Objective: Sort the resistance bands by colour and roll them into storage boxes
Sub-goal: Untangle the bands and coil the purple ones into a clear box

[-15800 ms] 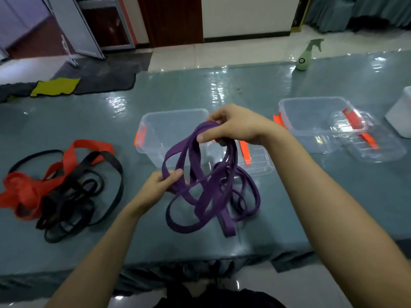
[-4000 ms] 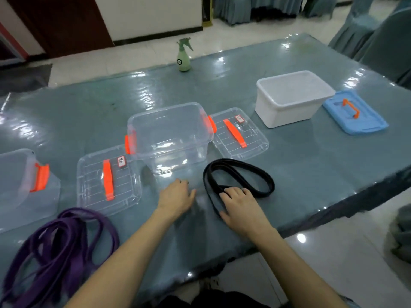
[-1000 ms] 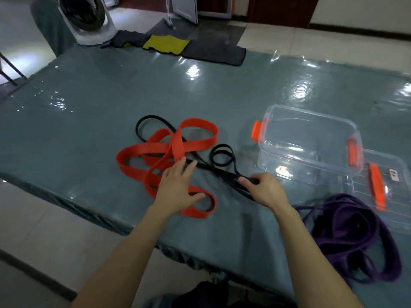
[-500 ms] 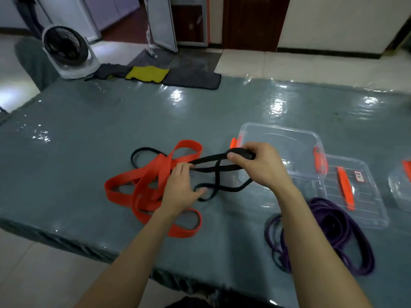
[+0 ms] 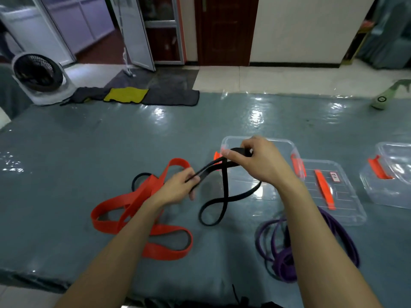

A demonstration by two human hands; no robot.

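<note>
A black resistance band (image 5: 224, 192) hangs twisted between both hands above the table. My right hand (image 5: 255, 162) grips its upper end in front of a clear storage box (image 5: 282, 145) with orange latches. My left hand (image 5: 178, 188) pinches the band lower down to the left. Red bands (image 5: 133, 210) lie in loops on the table under my left forearm, with a thin black band (image 5: 139, 176) partly hidden beneath them. A heap of purple bands (image 5: 284, 256) lies at the front right, partly hidden by my right forearm.
A clear lid (image 5: 333, 192) with an orange handle lies right of the box, and a second clear box (image 5: 391, 176) stands further right. A green spray bottle (image 5: 387, 95) is at the table's far right edge. Beyond the table, a fan (image 5: 40, 76) and cloths (image 5: 126, 94) sit on the floor.
Both hands have lifted the black band higher and toward the clear box, drawing it away from the red bands. The view has tilted up and to the right.
</note>
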